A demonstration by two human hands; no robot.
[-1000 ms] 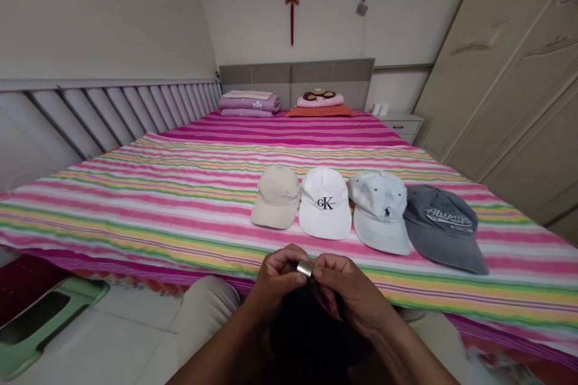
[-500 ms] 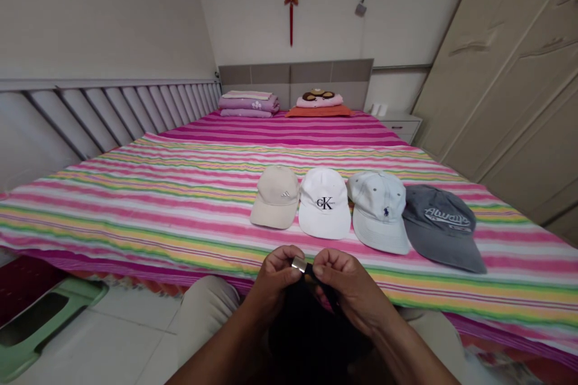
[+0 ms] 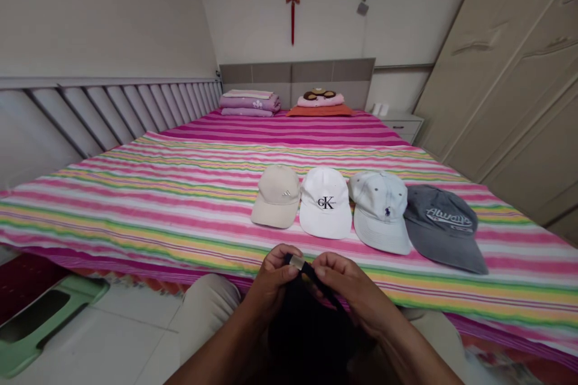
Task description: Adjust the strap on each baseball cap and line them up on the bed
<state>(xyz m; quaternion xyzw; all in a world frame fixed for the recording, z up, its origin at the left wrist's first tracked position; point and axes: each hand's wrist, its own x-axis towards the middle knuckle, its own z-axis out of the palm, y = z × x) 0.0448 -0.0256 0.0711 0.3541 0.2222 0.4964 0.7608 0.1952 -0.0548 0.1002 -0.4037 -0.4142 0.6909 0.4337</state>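
A black cap (image 3: 311,337) rests low between my forearms, its back strap raised toward the bed's edge. My left hand (image 3: 275,280) pinches the strap beside its silver metal buckle (image 3: 297,262). On the other side of the buckle, my right hand (image 3: 350,286) grips the black strap (image 3: 311,274) between thumb and fingers. Just beyond my hands a row of caps lies on the bed: a beige cap (image 3: 276,195), a white cap (image 3: 325,203), a pale blue cap (image 3: 380,212) and a dark grey cap (image 3: 445,228). The black cap's lower part is lost in shadow.
The bed has a striped sheet (image 3: 149,192). Folded purple bedding (image 3: 250,103) and an orange pillow (image 3: 320,110) lie by the headboard (image 3: 334,75). A green stool (image 3: 49,319) stands on the floor at left, and a white nightstand (image 3: 404,126) at the back right.
The silver buckle has tilted slightly, and more black strap shows between it and my right hand. Both hands keep their hold; the caps on the bed have not moved.
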